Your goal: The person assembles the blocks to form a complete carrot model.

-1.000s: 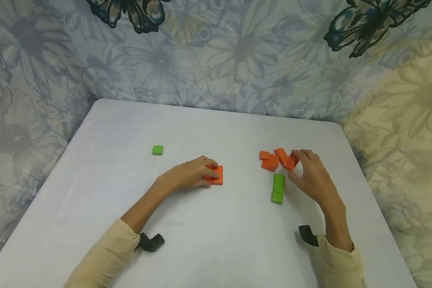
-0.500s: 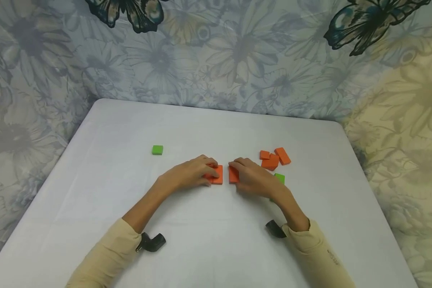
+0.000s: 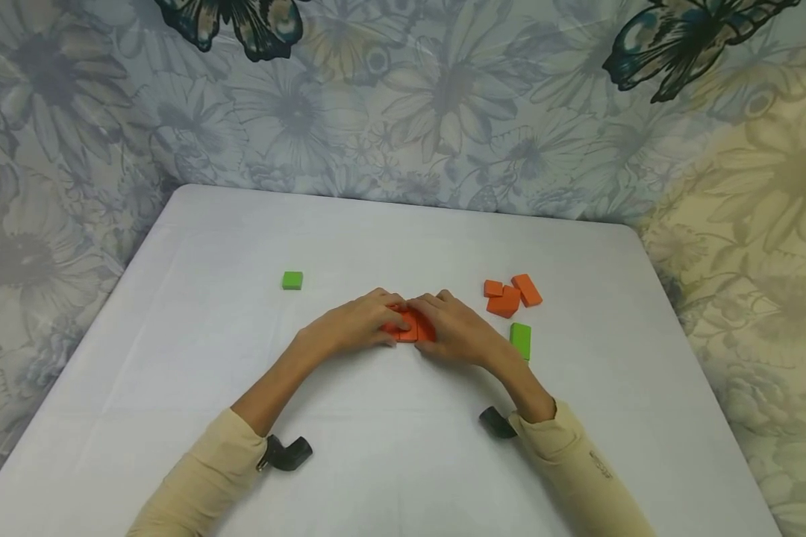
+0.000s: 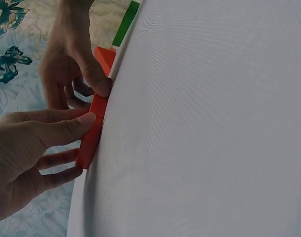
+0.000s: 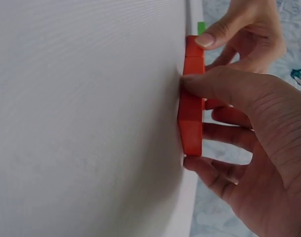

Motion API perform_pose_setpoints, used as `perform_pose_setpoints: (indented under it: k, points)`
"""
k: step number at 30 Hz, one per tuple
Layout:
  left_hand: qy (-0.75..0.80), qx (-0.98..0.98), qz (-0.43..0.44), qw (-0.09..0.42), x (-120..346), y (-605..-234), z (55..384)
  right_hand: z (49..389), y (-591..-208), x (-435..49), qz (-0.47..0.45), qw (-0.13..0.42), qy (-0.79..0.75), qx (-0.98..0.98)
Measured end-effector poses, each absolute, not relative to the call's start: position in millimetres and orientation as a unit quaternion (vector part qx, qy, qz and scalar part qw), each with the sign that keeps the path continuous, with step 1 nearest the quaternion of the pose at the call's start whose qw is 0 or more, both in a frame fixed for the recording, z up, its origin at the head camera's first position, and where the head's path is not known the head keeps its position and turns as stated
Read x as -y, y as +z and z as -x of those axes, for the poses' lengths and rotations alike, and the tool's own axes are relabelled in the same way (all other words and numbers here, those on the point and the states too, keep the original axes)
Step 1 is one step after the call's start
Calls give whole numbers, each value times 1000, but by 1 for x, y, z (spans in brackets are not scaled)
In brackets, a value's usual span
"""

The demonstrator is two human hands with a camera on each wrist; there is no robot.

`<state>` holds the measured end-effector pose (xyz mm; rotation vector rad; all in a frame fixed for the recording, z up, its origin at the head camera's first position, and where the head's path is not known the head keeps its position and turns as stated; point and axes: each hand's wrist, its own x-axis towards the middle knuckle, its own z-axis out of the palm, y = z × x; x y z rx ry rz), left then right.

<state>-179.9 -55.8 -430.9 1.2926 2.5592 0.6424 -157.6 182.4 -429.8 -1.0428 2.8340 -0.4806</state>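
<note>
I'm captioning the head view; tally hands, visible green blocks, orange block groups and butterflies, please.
Hands: 2, left hand, right hand
Green blocks showing: 2, left green block, right green block; right forearm may hide more
Orange block groups: 2, held row, loose cluster
Butterflies: 2, left butterfly, right butterfly
Total: 8

On my feed the held blocks [image 3: 410,334] are orange, matching the loose blocks [image 3: 504,302] at right, while the right block [image 3: 520,339] and left block [image 3: 292,280] are bright green. I see a plain white tabletop [image 3: 403,462], beige sleeves [image 3: 198,473] and black cuff pieces [image 3: 293,453]. The backdrop [image 3: 369,160] I get is printed with large flowers [image 3: 452,93] in grey and pale blue, yellowish at right, and its butterflies [image 3: 688,48] are black, teal and peach.
</note>
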Motion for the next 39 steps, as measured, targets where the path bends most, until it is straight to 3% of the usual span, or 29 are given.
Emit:
perform_pose_setpoints:
  k: [8,16,19,23,27,33,39]
  points:
    - [213,-864,-446,92,56,-431,179,160,-430,-181,352,30,-146,-924]
    - [180,-861,-471,72,60,-430,177,166,-411,-192,292,121,-140,-938]
    - [171,-855,-485,64,63,-428,176,171,-403,-205,249,89,-99,-959]
    - [163,-849,-498,71,68,-427,175,175,-401,-223,200,-3,14,-980]
    - [160,-847,-500,84,73,-428,175,175,-408,-234,210,-45,48,-976]
    - [161,-843,-507,80,78,-429,174,177,-416,-236,288,-9,-63,-956]
    - [170,-834,-517,86,76,-428,174,177,-416,-236,254,-9,-43,-966]
